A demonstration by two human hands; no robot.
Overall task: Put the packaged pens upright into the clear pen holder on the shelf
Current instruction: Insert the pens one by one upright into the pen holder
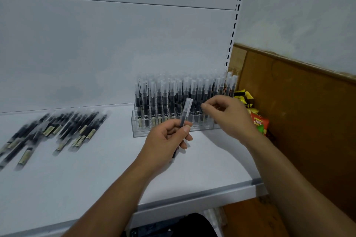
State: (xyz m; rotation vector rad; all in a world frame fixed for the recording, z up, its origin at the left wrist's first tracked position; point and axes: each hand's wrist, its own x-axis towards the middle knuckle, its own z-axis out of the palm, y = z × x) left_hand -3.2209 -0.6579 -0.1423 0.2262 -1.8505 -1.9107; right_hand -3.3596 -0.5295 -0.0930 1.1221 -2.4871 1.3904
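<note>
My left hand (169,136) grips a packaged pen (186,110) by its lower part, cap end pointing up, just in front of the clear pen holder (138,129). The holder stands at the back right of the white shelf (96,169) and is packed with several upright packaged pens (173,98). My right hand (227,113) hovers at the holder's right half, thumb and forefinger pinched together near the standing pens; whether they hold one is unclear. A pile of loose packaged pens (57,131) lies flat on the shelf's left.
Colourful snack packets (258,121) sit to the right of the shelf, against a brown wooden wall panel (308,121). The slotted shelf upright (234,31) rises behind the holder. The shelf's front edge (192,198) runs below my forearms.
</note>
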